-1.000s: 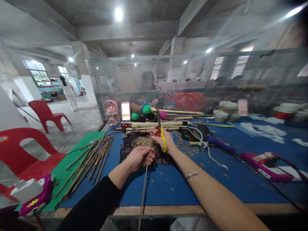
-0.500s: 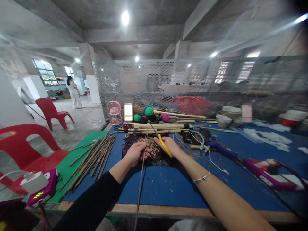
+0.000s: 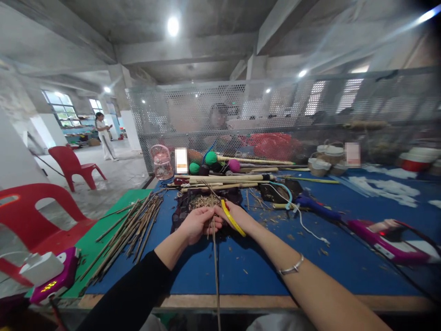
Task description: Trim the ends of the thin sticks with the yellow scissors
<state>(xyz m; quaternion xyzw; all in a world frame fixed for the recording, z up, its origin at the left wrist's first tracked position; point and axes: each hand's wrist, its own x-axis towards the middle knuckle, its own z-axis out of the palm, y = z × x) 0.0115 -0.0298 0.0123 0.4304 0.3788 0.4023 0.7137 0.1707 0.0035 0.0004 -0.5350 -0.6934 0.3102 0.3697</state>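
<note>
My left hand [image 3: 197, 225] pinches a thin brown stick [image 3: 216, 266], whose near end runs down past the table's front edge. Yellow-handled scissors [image 3: 231, 220] are looped over my right hand [image 3: 243, 218], their dark blades pointing away and to the left. The fingertips of my right hand meet those of my left at the stick. Beyond both hands, a heap of short cut pieces and shavings [image 3: 203, 201] lies on a dark cloth [image 3: 179, 212]. To the left rests a loose bundle of similar thin sticks [image 3: 126, 236].
Bamboo rods [image 3: 223, 178] and green and purple balls [image 3: 211, 158] lie along the back, before a perforated metal screen [image 3: 158, 108]. A purple power strip [image 3: 372, 239] sits right; another purple power device [image 3: 70, 271] is left. Red chairs [image 3: 41, 202] and a person [image 3: 105, 135] are farther left.
My hands have come together at the stick. The stick's lower end has swung right and now hangs more upright. The view has shifted slightly.
</note>
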